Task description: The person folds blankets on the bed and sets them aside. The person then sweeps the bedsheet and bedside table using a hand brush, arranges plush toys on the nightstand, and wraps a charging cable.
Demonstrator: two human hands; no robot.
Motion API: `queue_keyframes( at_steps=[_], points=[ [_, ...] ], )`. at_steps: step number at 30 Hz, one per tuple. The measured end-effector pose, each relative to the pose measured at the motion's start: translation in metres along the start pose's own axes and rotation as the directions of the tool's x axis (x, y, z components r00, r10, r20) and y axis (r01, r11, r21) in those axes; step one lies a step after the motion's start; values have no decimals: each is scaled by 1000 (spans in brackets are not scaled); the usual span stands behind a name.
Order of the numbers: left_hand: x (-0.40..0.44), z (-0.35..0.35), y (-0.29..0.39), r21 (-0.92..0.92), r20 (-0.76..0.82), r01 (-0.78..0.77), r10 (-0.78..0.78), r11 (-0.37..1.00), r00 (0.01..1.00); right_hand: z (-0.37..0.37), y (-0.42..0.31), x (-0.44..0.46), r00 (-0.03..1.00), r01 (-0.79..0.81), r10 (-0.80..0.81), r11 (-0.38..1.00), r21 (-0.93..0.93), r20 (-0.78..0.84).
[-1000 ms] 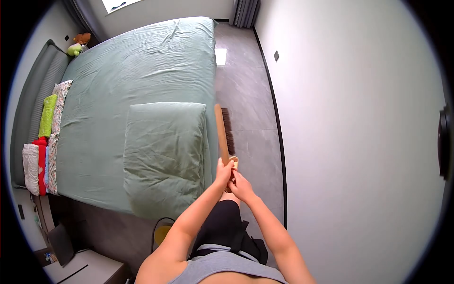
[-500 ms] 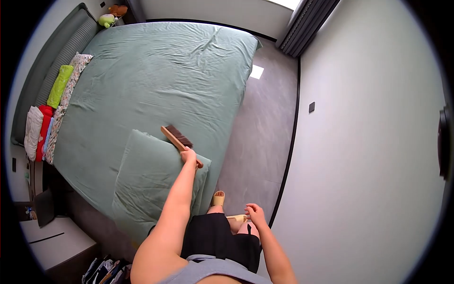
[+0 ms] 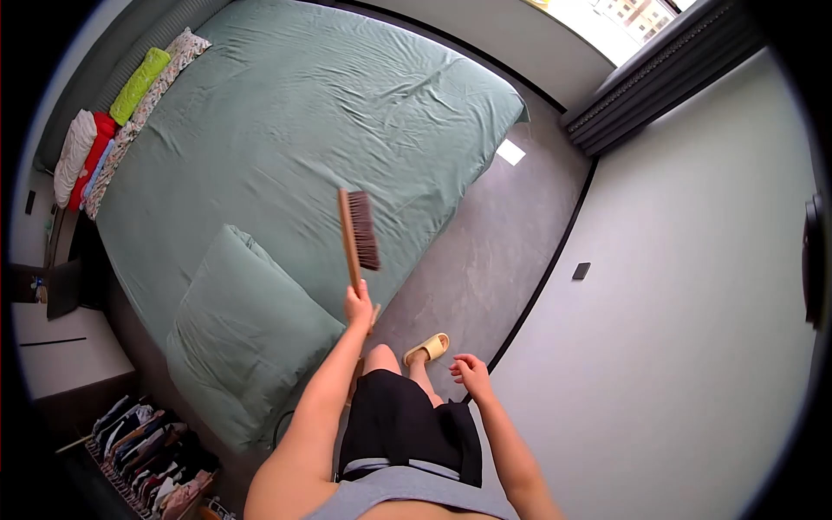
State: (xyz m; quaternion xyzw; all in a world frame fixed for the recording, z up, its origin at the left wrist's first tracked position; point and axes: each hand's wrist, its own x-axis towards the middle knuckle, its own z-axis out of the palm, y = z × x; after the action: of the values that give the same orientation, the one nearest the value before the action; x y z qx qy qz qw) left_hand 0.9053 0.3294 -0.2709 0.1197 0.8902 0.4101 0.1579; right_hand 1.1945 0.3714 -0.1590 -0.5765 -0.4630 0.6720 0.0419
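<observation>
no readable lettering, no legible labels, no numbers, no signs

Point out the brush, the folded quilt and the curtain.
Brush (image 3: pixel 349 238), head view: on its wooden back, beside the bristles.
Folded quilt (image 3: pixel 247 338), head view: near the middle of its upper surface.
Curtain (image 3: pixel 667 82), head view: on its gathered folds.

Left hand (image 3: pixel 358 305) gripping a wooden-handled brush (image 3: pixel 350 234)

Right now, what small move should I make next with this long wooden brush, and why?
I'd probably roll your left hand to turn the long wooden brush bristles-down: its dark bristles appear to point sideways, toward the grey floor, rather than down at the wrinkled green bedsheet.
</observation>
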Motion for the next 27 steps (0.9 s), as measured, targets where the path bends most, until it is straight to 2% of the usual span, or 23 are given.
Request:
queue_keyframes(
  at_steps=[1,3,4,5,6,7,8,9,10,11,12,13,16,17,18,19,20,21,22,23,24,26,27],
  points=[
    [26,-6,-11,11,-119,118,-116,993,986,-14,-6,11,1000,-20,20,999,-29,2],
    [80,3,-62,-88,-405,232,-247,969,880,-35,-20,34,999,-49,49,996,-77,-4],
    [87,8,-47,-374,-262,421,-529,827,807,-43,-27,41,998,-66,66,996,-55,-9],
    [93,12,-34,-592,-45,575,-735,565,677,-49,-32,44,996,-92,92,995,-37,3],
    [99,22,-19,-720,216,658,-828,223,517,-52,-38,51,994,-111,111,994,-22,17],
    [92,71,-4,-788,131,551,-799,275,586,-54,-44,59,991,-130,130,991,-5,33],
    [70,118,-1,-631,94,580,-691,515,717,-54,-50,67,988,-146,146,989,8,45],
    [47,183,-26,-305,-14,524,-554,795,832,-53,-55,75,986,-162,162,987,-5,50],
    [16,207,1,-143,205,416,-385,898,900,-53,-59,86,982,-177,177,984,-7,61],
    [-4,217,30,64,370,105,-121,992,921,-53,-65,99,979,-191,191,982,-8,69],
    [-6,221,58,58,588,-16,-21,998,809,-53,-74,111,978,-192,192,981,-10,82],
    [-3,216,81,23,770,-134,67,991,634,-49,-84,126,978,-186,186,983,-7,94],
    [36,172,126,131,680,-109,-9,985,733,-45,-125,169,974,-163,170,985,-59,150],
    [52,181,93,-26,433,-71,76,997,898,-43,-142,186,977,-144,151,988,-58,151],
    [80,159,91,-100,214,-36,57,994,975,-39,-156,201,979,-130,136,990,-50,153],
    [113,131,83,-14,56,59,-58,998,997,-35,-169,215,980,-115,120,993,-42,156],
    [149,111,54,-79,-103,118,-126,990,987,-30,-180,229,979,-125,129,991,-36,155],
    [189,89,15,-104,-204,275,-291,956,935,-26,-192,242,980,-117,121,993,-35,159],
    [226,66,-29,-96,-318,427,-435,899,843,-21,-202,252,980,-111,115,993,-30,160],
    [254,33,-20,-234,-335,545,-593,805,732,-17,-209,260,982,-109,111,994,-21,154],
    [269,26,0,-451,-257,567,-709,689,657,-15,-215,267,981,-116,115,993,-1,157],
    [293,25,31,-775,-11,538,-859,330,511,-11,-222,275,980,-134,125,990,44,154],
    [304,78,6,-661,-358,520,-836,541,415,-10,-225,277,978,-152,144,987,43,150]
  ],
)
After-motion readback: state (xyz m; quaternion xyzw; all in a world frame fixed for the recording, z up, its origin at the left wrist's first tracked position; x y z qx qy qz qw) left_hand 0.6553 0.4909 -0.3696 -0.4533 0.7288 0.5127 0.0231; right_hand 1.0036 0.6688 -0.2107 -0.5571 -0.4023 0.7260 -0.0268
